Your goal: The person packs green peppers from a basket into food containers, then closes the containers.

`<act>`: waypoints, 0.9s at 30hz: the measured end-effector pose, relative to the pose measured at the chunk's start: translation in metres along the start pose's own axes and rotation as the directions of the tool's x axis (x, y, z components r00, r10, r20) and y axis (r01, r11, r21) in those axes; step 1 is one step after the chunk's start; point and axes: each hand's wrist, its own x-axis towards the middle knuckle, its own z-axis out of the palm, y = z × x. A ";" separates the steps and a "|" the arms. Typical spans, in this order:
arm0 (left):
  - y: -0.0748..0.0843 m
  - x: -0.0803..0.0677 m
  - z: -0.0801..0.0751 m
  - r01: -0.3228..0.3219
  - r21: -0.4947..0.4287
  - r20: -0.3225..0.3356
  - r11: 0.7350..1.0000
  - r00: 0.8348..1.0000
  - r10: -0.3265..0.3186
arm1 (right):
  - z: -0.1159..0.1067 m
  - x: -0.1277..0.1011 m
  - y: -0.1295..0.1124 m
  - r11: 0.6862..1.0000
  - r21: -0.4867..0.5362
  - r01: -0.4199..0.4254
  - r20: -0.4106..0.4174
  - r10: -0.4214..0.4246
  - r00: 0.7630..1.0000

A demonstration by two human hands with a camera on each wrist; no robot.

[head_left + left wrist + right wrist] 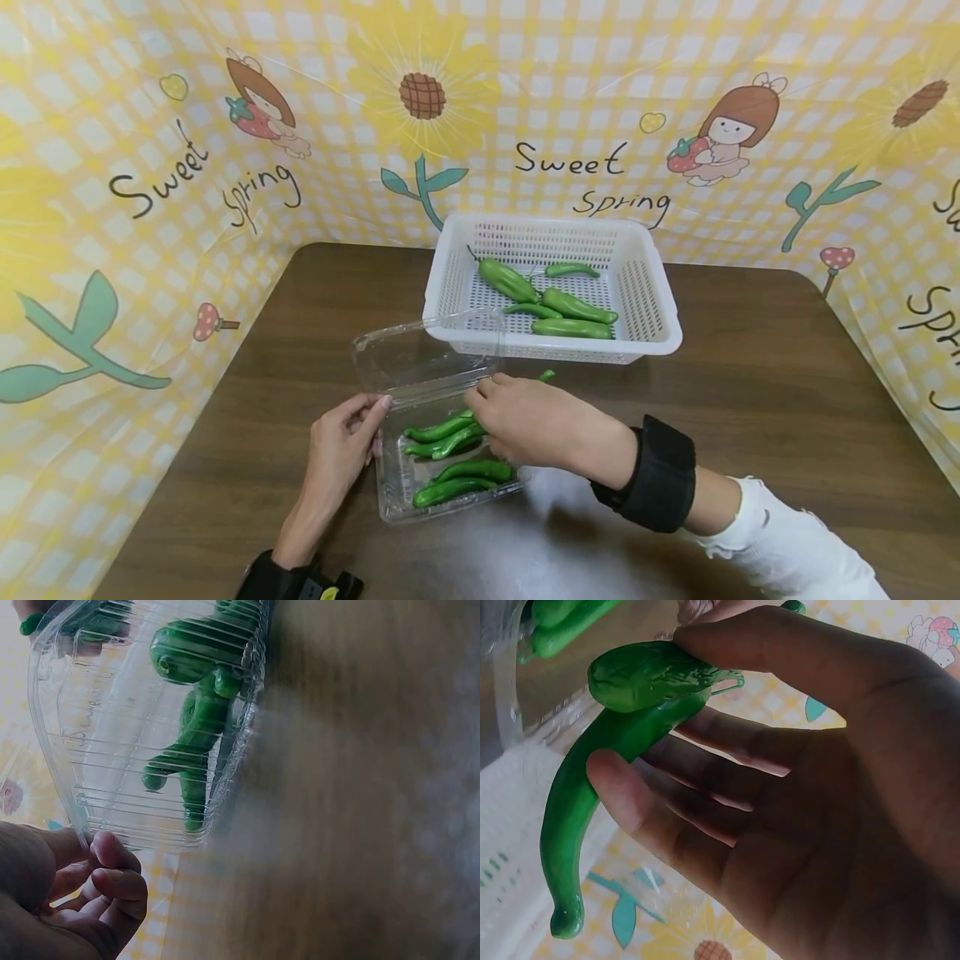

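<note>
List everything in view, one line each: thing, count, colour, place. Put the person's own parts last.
clear plastic clamshell box: one, transparent, lid open, on the table in front of the person
peppers in the box: about four, green
white basket: one, behind the box
peppers in the basket: about five, green
table: one, dark brown wood
backdrop: yellow check, flowers, "Sweet Spring"
held pepper: one, green, over the box
left hand: holds the box's left edge
right hand: holds the held pepper; black wrist strap, white sleeve

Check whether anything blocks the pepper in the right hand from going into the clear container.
Nothing visible does. The right hand holds the pepper just above the clear container, whose lid stands open behind.
</note>
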 end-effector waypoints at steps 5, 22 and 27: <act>0.000 0.001 0.001 -0.008 0.003 0.003 1.000 1.000 0.008 | 0.005 0.008 -0.007 1.000 -0.019 0.024 -0.012 -0.024 1.000; 0.001 0.001 0.001 -0.006 0.001 0.002 1.000 1.000 0.006 | 0.027 0.030 -0.023 0.988 -0.118 0.096 0.006 -0.096 0.995; 0.001 0.001 0.001 -0.009 0.017 0.002 1.000 1.000 0.009 | 0.034 0.035 -0.024 0.990 -0.108 0.093 0.011 -0.093 0.996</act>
